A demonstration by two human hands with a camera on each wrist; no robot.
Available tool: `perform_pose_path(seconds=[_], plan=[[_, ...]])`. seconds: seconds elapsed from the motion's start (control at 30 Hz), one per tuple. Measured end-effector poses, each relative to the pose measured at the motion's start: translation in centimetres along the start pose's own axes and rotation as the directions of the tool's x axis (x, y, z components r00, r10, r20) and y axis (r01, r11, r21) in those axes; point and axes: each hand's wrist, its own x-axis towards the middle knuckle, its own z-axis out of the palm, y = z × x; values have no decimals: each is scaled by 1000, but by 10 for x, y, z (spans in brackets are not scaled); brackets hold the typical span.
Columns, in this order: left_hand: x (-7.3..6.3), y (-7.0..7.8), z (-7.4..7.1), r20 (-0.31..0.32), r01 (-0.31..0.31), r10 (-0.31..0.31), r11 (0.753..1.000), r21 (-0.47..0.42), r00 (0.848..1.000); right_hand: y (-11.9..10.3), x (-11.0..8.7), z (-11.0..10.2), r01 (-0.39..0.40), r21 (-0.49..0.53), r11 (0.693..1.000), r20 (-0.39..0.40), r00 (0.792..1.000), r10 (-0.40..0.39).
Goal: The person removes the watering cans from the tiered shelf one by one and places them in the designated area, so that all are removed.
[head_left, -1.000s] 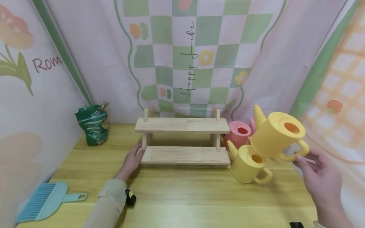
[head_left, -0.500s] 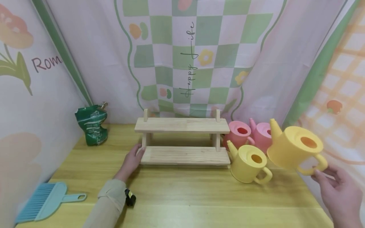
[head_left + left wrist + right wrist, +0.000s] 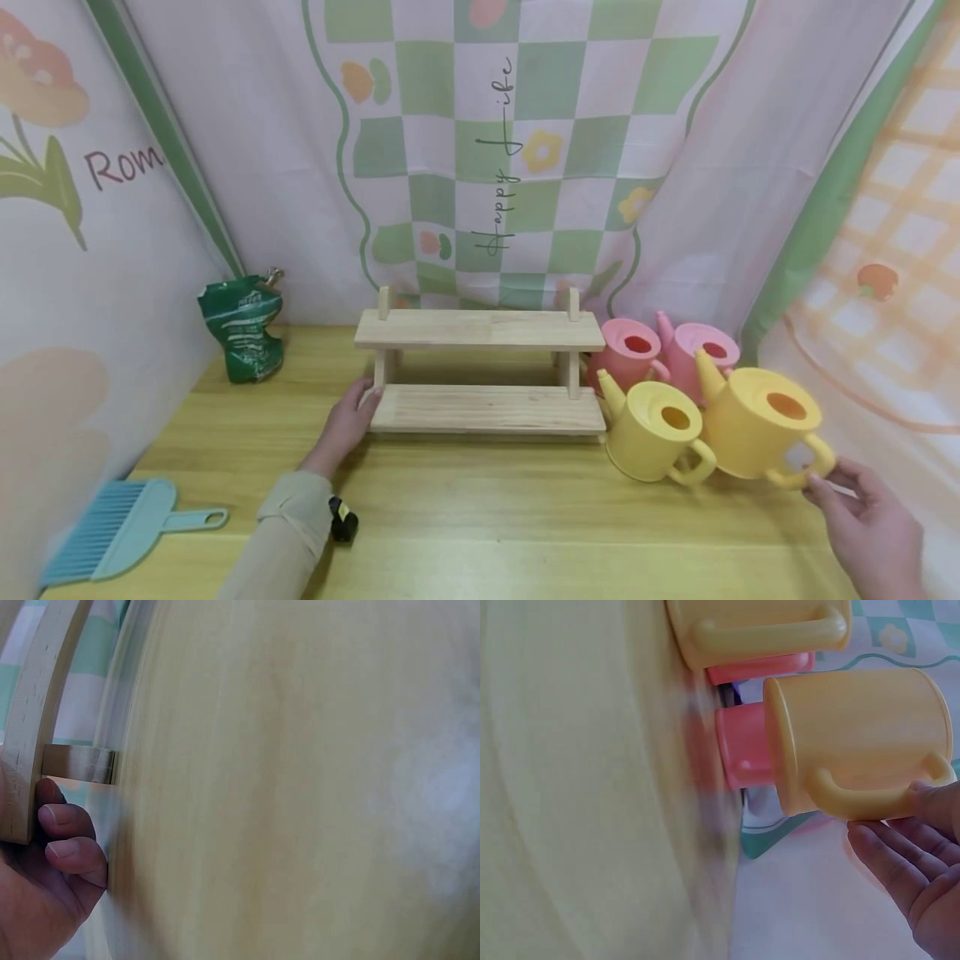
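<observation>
My left hand (image 3: 348,421) grips the left end of the lower board of a two-tier wooden shelf (image 3: 487,408). In the left wrist view its fingers (image 3: 71,855) curl at the end of the board (image 3: 34,742). At the right, my right hand (image 3: 866,521) pinches the handle of a yellow watering can (image 3: 750,429) between thumb and fingers. That can is nearly upright, spout to the left, its base a little off the tabletop in the right wrist view. Left of it stands a second yellow watering can (image 3: 645,446), right by the shelf.
Behind the yellow cans stand a red-pink watering can (image 3: 618,375) and a pink one (image 3: 684,362). A crumpled green bag (image 3: 243,329) sits at the back left. A blue brush with dustpan (image 3: 142,533) lies at the front left. Printed cloth (image 3: 487,167) hangs behind the table.
My right hand has carried the yellow watering can to the right and then down toward the table, uncovering the pink can behind. My left hand has stayed on the shelf.
</observation>
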Motion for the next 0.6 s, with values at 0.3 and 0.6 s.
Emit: perform_pose_path(seconds=[0.3,0.6], plan=[[-1,1,-1,6,6,-6,1000,3,1000,8,-1,7,15,-84,996,75,997,-8],[-1,2,-1,11,10,-10,1000,-6,1000,14,2,14,-6,-123,992,126,992,22]])
